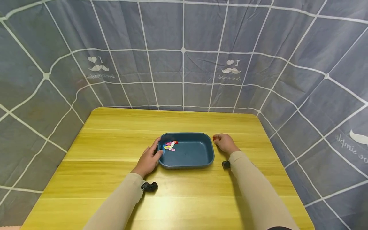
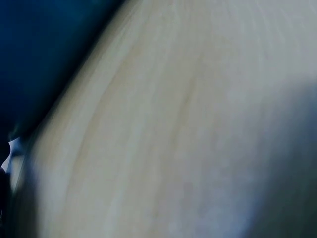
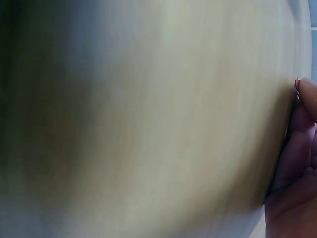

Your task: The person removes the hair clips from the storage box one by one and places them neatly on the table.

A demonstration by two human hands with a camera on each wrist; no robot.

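Note:
A dark blue plastic basin [image 1: 189, 153] sits on the wooden table. Several colourful hair clips [image 1: 170, 146], in pink, blue, yellow, white and red, lie in a small heap at its left end. My left hand [image 1: 148, 160] grips the basin's left wall, thumb at the rim and fingers along the outside. Just right of the basin, my right hand [image 1: 225, 143] pinches a small red clip [image 3: 297, 85] between thumb and fingertips, low over the tabletop. Only the clip's tip shows past the fingers.
The yellow wood-grain table [image 1: 115, 147] carries the basin. A grey-blue checked curtain [image 1: 201, 67] hangs around its back and sides. A small black camera [image 1: 150, 187] is strapped to the left wrist, another black camera [image 1: 226, 164] to the right.

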